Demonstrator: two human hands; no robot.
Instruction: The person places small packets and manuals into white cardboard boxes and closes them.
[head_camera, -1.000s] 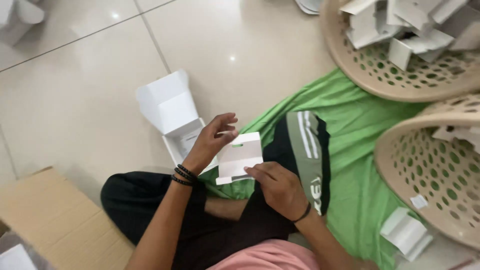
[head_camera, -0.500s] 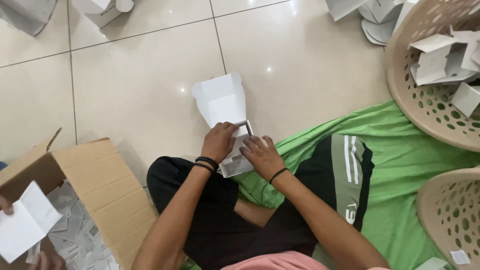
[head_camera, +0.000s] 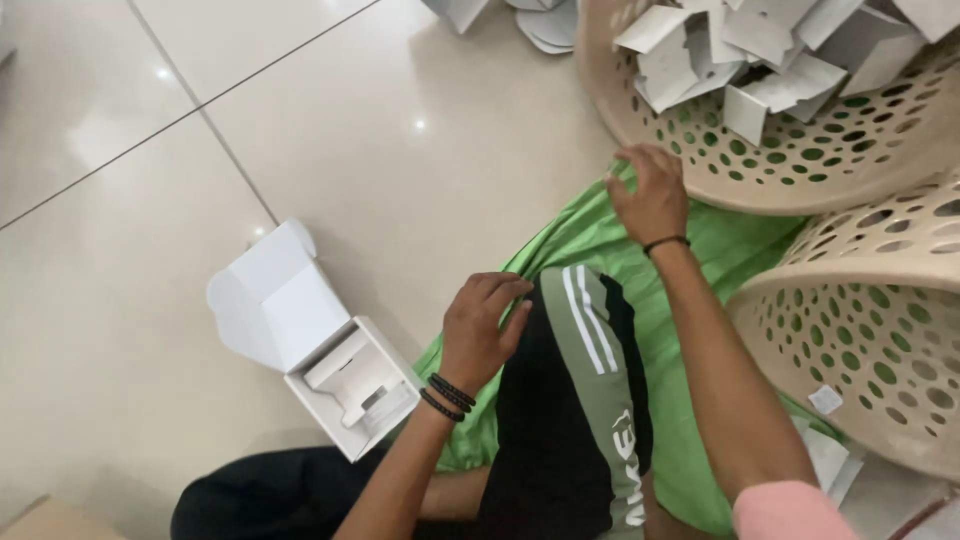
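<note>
An open white cardboard box (head_camera: 345, 385) with its lid raised lies on the tiled floor beside my left knee, a white insert inside it. My left hand (head_camera: 482, 330) hovers just right of the box over my black trouser leg, fingers loosely curved and empty. My right hand (head_camera: 650, 195) is stretched forward onto the edge of the green cloth (head_camera: 720, 250), right at the foot of a beige perforated basket (head_camera: 800, 165) filled with several white folded card pieces (head_camera: 740, 50). Nothing shows in that hand.
A second beige perforated basket (head_camera: 870, 330) stands at the right against my right forearm. Small white card pieces (head_camera: 828, 450) lie on the cloth below it. More white pieces (head_camera: 545, 20) sit on the floor at the top. A brown carton corner (head_camera: 40, 520) shows bottom left.
Both hands have left the white box, where they were fitting a white card. My right hand has reached forward to the basket's foot. The view has swung right, away from the brown carton.
</note>
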